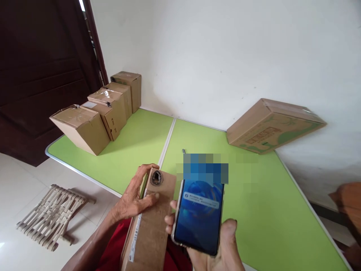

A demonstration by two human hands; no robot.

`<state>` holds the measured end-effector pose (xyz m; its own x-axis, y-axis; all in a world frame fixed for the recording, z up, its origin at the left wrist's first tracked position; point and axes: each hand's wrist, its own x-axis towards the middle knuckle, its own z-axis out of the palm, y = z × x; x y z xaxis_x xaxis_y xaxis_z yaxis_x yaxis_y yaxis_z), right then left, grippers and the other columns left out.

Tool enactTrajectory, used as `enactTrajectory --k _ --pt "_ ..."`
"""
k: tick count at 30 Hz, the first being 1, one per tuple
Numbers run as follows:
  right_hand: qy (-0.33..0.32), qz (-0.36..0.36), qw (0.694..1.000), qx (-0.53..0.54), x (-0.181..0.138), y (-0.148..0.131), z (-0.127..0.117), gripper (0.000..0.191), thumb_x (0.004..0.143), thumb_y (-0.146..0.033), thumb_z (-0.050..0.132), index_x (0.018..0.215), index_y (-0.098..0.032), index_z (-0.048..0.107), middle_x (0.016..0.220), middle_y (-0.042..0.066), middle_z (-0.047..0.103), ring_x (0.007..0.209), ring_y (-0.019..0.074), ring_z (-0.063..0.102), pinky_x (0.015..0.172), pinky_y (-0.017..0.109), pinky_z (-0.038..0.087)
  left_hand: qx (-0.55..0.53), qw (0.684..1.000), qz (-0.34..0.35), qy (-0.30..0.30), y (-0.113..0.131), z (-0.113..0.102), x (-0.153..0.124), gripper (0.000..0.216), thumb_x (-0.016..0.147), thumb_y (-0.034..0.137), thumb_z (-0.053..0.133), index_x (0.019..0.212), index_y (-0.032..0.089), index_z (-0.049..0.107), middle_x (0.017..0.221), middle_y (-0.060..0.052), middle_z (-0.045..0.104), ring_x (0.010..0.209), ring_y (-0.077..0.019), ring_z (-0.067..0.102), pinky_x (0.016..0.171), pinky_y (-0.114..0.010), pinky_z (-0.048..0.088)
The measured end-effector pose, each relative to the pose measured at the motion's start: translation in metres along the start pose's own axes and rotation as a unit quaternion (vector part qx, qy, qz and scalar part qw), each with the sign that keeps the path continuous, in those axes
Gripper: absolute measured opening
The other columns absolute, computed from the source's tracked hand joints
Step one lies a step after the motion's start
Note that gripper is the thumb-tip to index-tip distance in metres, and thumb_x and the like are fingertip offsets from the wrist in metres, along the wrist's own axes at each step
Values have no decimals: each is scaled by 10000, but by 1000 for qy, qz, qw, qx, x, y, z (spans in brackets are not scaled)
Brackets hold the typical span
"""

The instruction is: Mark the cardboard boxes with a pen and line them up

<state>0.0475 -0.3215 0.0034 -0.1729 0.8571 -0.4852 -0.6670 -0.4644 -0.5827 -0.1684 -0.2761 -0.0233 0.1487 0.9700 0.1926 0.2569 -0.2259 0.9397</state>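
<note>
My left hand (135, 195) grips the upper left side of a narrow cardboard box (158, 226), its thumb lying on the front face. A round dark hole (156, 177) ringed with tape shows near the top of that box, and a white label strip runs down its left edge. In my right hand (225, 241) is a smartphone (199, 222), held upright with the thumb along its right side. Its lit blue screen carries a notification bar; the upper part of the screen is blurred out. The box's lower end runs out of view.
Several cardboard boxes (81, 124) stand in a row at the left of the green folding table (135, 139). Another printed box (276, 128) leans against the wall at the right. A woven stool (53, 214) stands on the tiled floor, below a dark door (42, 75).
</note>
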Motion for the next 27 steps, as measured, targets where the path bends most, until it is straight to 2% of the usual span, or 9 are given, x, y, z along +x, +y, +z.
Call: enactTrajectory --k 3,6,9,12,17,20,24,27 --pt "97 -124 984 -83 39 -23 -23 640 743 -801 825 1047 -238 830 1029 119 849 845 348 814 770 511 661 -1 1000 -20 7 -3 -4 -3 619 910 364 654 1487 234 469 1468 -134 552 1341 -360 550 1160 -524 420" --pt "172 -223 934 -219 89 -41 -55 663 642 -787 856 944 -205 758 888 62 802 786 283 768 694 415 631 7 1000 -21 20 -6 -4 -4 624 909 376 658 1488 240 470 1462 -136 571 1333 -370 551 1169 -534 402" --pt "202 -230 910 -280 130 -49 -85 681 550 -816 815 832 -207 703 760 33 738 718 249 697 640 378 582 10 1000 -24 16 -6 -2 -3 624 906 364 664 1487 246 471 1455 -131 578 1317 -367 564 1158 -525 413" --pt "226 -228 890 -323 152 -48 -104 637 584 -821 732 780 -219 662 665 7 671 668 229 638 621 367 536 11 999 -31 12 -5 -1 -3 621 918 378 663 1495 254 471 1468 -125 570 1335 -365 555 1166 -516 409" --pt "249 -219 847 -415 157 -48 -117 525 702 -778 587 727 -254 584 620 -6 614 592 203 552 575 347 475 -7 999 -32 20 -8 0 -3 596 973 455 638 1513 251 489 1526 -130 541 1409 -371 500 1219 -534 362" --pt "250 -196 809 -495 150 -55 -116 457 750 -709 572 759 -255 623 615 23 622 592 243 566 571 369 467 -23 999 -27 17 -9 1 -2 570 1015 478 601 1535 272 493 1559 -110 531 1462 -362 464 1255 -540 329" --pt "266 -189 737 -592 142 -64 -108 443 723 -637 528 827 -238 689 843 173 741 875 391 675 870 517 512 -41 999 -12 21 -12 6 -1 576 1060 528 540 1583 292 482 1605 -93 524 1508 -350 444 1283 -535 313" --pt "266 -168 696 -645 140 -68 -104 596 721 -622 489 968 -150 756 940 282 746 1001 507 677 994 629 460 -54 998 -4 41 -17 9 -1 577 1093 559 478 1600 284 481 1598 -102 547 1508 -339 467 1293 -531 317"
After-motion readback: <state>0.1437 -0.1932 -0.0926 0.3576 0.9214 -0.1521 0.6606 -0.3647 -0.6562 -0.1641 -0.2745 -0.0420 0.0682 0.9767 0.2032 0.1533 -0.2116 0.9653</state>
